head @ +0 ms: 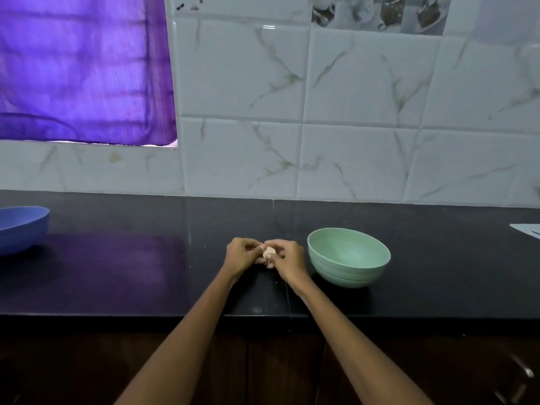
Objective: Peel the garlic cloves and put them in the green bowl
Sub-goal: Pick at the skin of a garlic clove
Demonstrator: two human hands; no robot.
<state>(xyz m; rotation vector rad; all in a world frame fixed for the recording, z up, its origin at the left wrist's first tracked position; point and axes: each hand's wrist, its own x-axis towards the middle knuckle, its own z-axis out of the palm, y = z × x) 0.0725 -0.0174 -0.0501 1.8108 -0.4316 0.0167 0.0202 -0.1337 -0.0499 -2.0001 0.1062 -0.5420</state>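
Observation:
A pale garlic clove (268, 252) is held between both hands just above the black counter (131, 273). My left hand (242, 255) pinches it from the left and my right hand (285, 257) pinches it from the right, fingers curled round it. The green bowl (349, 257) stands upright on the counter just right of my right hand; what shows of its inside holds nothing.
A blue bowl (20, 229) sits at the far left of the counter. A white flat object (527, 229) lies at the right edge. A tiled wall stands behind, with a purple curtain (81, 68) at upper left. Small specks lie on the counter under my hands.

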